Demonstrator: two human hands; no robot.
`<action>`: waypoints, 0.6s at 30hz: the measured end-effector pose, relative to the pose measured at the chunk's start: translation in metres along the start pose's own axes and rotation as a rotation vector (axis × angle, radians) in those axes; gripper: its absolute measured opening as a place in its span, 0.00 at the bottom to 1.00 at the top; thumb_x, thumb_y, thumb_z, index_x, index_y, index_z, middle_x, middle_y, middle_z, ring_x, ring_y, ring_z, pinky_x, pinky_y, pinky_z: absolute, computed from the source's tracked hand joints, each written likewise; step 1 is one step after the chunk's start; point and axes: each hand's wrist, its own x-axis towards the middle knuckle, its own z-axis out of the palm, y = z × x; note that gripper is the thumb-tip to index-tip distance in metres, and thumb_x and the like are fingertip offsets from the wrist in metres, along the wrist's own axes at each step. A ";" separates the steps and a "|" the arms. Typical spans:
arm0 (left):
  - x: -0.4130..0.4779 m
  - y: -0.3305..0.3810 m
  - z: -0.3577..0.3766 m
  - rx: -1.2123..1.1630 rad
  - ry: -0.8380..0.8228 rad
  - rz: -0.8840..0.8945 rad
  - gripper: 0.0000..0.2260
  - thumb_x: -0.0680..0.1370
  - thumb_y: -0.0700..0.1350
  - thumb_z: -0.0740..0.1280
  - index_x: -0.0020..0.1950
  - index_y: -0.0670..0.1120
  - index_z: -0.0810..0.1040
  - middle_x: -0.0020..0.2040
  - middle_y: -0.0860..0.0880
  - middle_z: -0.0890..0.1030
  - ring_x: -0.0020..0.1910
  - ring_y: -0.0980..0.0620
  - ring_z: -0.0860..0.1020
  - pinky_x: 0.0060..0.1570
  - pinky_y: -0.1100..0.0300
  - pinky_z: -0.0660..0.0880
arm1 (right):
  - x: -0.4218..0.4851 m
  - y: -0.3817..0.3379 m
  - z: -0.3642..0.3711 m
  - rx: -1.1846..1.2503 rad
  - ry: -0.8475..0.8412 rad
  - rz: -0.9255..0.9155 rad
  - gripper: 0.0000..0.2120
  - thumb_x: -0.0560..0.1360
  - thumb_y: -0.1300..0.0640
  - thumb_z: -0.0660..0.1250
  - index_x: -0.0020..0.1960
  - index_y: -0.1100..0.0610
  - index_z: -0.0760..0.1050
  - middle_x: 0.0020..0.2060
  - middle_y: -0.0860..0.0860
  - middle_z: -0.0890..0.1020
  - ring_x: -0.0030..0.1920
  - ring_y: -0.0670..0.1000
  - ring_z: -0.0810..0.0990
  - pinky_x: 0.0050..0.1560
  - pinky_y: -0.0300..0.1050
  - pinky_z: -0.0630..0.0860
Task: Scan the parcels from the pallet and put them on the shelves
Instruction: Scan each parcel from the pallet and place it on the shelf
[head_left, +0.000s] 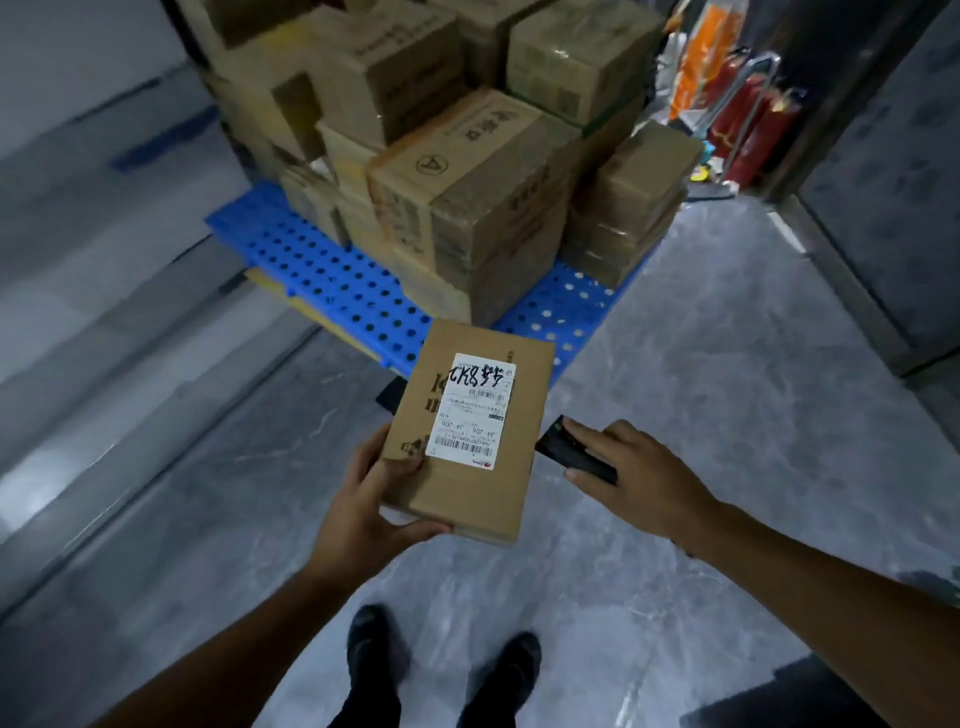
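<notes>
Cardboard parcel (467, 467), label (470, 410) up, held by left grip (363, 499); right grip (639, 467) clasps scanner (569, 449) at its three o'clock. Scan pending: aim at barcode (462, 442) next.

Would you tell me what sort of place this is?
Probably a parcel depot or storeroom: taped cardboard boxes stacked on a blue plastic pallet, a labelled parcel in the left hand and a scanner in the right hand.
</notes>
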 end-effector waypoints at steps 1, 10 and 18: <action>-0.013 -0.004 -0.014 0.006 0.023 -0.014 0.34 0.67 0.67 0.78 0.65 0.51 0.74 0.79 0.51 0.64 0.75 0.54 0.68 0.65 0.67 0.72 | 0.007 -0.015 0.006 -0.007 -0.011 -0.036 0.32 0.77 0.38 0.65 0.78 0.41 0.61 0.52 0.50 0.73 0.52 0.52 0.76 0.48 0.47 0.76; -0.105 -0.057 -0.176 0.094 0.395 -0.202 0.34 0.63 0.58 0.82 0.65 0.54 0.74 0.75 0.49 0.66 0.71 0.46 0.73 0.60 0.54 0.80 | 0.107 -0.229 0.048 -0.112 0.004 -0.348 0.31 0.78 0.32 0.57 0.78 0.36 0.55 0.55 0.46 0.69 0.57 0.52 0.74 0.45 0.45 0.72; -0.179 -0.104 -0.441 0.307 0.716 -0.289 0.34 0.60 0.62 0.80 0.61 0.55 0.74 0.74 0.44 0.69 0.71 0.58 0.69 0.63 0.63 0.72 | 0.180 -0.543 0.078 -0.086 0.065 -0.656 0.32 0.75 0.31 0.58 0.78 0.35 0.56 0.52 0.51 0.72 0.55 0.57 0.76 0.49 0.51 0.77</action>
